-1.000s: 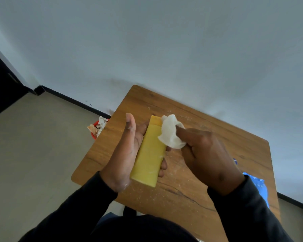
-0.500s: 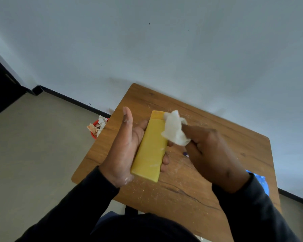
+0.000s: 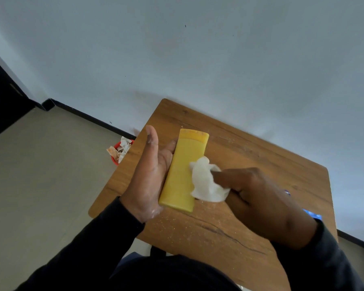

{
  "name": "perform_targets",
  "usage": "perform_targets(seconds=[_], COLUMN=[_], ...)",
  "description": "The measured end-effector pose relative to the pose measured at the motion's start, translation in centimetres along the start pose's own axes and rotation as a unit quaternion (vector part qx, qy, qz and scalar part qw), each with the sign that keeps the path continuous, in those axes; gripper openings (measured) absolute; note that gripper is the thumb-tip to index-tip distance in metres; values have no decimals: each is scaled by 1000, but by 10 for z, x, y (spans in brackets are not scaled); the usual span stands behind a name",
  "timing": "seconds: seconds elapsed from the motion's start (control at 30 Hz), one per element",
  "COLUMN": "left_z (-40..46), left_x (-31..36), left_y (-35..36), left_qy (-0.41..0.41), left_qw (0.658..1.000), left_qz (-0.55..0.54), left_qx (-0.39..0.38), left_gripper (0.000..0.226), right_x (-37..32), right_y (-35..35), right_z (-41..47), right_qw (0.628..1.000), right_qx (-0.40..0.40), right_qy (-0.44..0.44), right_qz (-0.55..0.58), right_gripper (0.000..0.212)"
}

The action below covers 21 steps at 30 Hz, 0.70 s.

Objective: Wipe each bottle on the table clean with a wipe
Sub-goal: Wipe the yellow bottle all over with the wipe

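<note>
A flat yellow bottle (image 3: pixel 183 171) lies lengthwise in my left hand (image 3: pixel 149 175), cap end pointing away from me, held above the wooden table (image 3: pixel 250 156). My left thumb sticks up along the bottle's left side and the fingers wrap underneath it. My right hand (image 3: pixel 261 198) pinches a crumpled white wipe (image 3: pixel 206 183) and presses it against the lower right part of the bottle's face.
A blue object (image 3: pixel 312 214) peeks out behind my right wrist near the table's right edge. On the floor left of the table stands a red bin (image 3: pixel 120 151) stuffed with crumpled wipes. White crumbs speckle the tabletop near me. A white wall rises behind.
My right hand has drawn the wipe from the bottle's cap end down toward its base. The bottle and my left hand have stayed nearly where they were.
</note>
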State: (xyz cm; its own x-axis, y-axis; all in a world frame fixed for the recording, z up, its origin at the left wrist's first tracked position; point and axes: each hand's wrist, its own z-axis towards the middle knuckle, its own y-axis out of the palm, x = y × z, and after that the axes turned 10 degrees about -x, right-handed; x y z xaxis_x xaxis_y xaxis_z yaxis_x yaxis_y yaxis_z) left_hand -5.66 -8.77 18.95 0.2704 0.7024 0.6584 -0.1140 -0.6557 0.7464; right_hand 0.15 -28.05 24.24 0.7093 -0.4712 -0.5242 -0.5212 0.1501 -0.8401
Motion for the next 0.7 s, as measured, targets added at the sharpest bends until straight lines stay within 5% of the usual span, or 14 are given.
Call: perform_targets(seconds=[0.17,0.37,0.5,0.7], left_z=[4,5,6,6], left_x=[-2,-4,-4,-10], left_y=[5,-1,2,3], left_qy=[-3,-5,-2,0], left_qw=[1000,1000,1000,1000], left_qz=[-4,4,0,27], left_qx=[-9,4,-13,2], left_gripper=[99,98,97,94], right_x=[4,-13,-3,-18], right_y=[-2,2,-4,-2], right_z=[14,1,7,4], right_qw=[995,999,991,996], right_qx=[77,-27,77,-48], right_qy=[38,25,75,61], right_qz=[-45,-27,-75,-47], right_gripper=[24,22,29,25])
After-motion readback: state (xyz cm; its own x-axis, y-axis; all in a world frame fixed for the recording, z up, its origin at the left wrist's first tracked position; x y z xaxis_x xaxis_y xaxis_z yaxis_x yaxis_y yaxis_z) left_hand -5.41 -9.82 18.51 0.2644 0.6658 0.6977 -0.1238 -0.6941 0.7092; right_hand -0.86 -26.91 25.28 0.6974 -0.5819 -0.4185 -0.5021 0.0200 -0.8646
